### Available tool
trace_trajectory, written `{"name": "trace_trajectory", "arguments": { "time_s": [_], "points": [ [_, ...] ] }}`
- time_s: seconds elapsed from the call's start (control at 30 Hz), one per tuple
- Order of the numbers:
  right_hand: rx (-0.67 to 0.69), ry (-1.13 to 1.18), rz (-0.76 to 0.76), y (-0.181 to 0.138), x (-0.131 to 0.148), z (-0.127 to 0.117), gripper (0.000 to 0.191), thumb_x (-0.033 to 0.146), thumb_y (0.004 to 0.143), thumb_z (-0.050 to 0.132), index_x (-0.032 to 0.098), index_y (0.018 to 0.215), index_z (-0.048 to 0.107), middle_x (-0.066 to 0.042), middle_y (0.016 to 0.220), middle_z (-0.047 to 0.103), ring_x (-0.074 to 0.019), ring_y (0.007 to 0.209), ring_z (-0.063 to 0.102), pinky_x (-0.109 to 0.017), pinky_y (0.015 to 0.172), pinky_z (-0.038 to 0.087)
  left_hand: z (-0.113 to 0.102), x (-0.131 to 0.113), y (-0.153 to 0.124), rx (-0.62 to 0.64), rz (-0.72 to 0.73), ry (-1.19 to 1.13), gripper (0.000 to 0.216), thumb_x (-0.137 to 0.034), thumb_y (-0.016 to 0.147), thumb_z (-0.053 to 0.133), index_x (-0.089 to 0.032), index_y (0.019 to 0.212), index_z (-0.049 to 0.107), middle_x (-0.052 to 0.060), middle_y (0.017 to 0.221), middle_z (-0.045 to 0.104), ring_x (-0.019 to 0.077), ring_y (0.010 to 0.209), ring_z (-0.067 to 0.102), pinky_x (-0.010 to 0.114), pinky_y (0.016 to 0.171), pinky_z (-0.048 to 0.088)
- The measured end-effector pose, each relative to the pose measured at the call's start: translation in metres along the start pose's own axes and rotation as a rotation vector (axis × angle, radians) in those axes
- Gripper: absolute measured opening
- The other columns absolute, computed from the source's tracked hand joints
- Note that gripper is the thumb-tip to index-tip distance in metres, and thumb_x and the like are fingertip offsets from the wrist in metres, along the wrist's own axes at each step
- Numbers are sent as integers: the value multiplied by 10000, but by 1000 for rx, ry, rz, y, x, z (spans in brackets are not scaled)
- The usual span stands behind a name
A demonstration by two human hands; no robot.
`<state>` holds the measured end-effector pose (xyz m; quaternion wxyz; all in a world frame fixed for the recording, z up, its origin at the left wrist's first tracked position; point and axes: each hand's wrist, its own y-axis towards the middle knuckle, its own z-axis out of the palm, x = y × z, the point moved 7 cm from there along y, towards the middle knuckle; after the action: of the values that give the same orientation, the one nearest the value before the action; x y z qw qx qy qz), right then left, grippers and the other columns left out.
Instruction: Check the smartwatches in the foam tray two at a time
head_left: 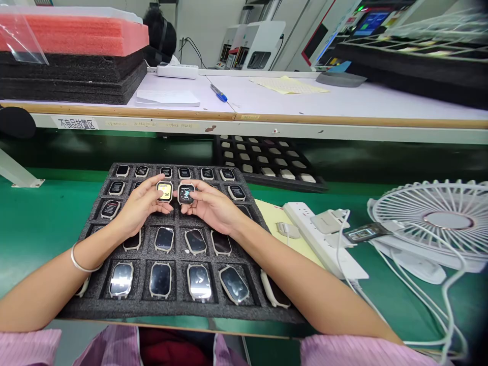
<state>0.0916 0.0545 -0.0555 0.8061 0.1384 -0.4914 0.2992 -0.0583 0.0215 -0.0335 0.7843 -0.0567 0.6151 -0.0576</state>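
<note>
My left hand [144, 199] holds a smartwatch with a lit yellow face [164, 191] between thumb and fingers. Right beside it, my right hand [209, 203] grips a second smartwatch with a dark, lit dial [186, 194], its thumb at the screen's edge. Both watches have no straps and are held over a black foam tray [179, 309]. Rows of strapless smartwatches lie in the tray's square pockets, such as one at the front [160, 279]. Several in the far rows show text on their screens. My forearms hide some pockets on both sides.
To the right are a white power strip [305, 218] with chargers and cables, and a white fan [438, 223]. A second foam tray [274, 168] lies under the shelf. The shelf [244, 109] carries foam stacks [72, 76], paper and a blue pen [218, 93].
</note>
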Motion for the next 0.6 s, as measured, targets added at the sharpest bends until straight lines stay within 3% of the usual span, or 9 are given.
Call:
{"name": "trace_trajectory", "arguments": {
  "time_s": [0.27,0.6],
  "points": [
    [-1,-91,-64,-2,2,2,447,202,768,756,231,1183,593,12,881,708,-145,688,680,-288,698,520,-1,0,1,23,18,-9,409,-149,787,615,-162,1194,580,3,841,706,156,607,729,284,640,621],
    [15,-164,-99,-3,3,4,422,199,758,748,213,1145,581,28,798,692,-147,670,683,-285,674,506,1,3,0,117,41,52,359,-152,700,651,-175,1047,563,-15,819,699,168,622,743,276,646,647]
  ]
}}
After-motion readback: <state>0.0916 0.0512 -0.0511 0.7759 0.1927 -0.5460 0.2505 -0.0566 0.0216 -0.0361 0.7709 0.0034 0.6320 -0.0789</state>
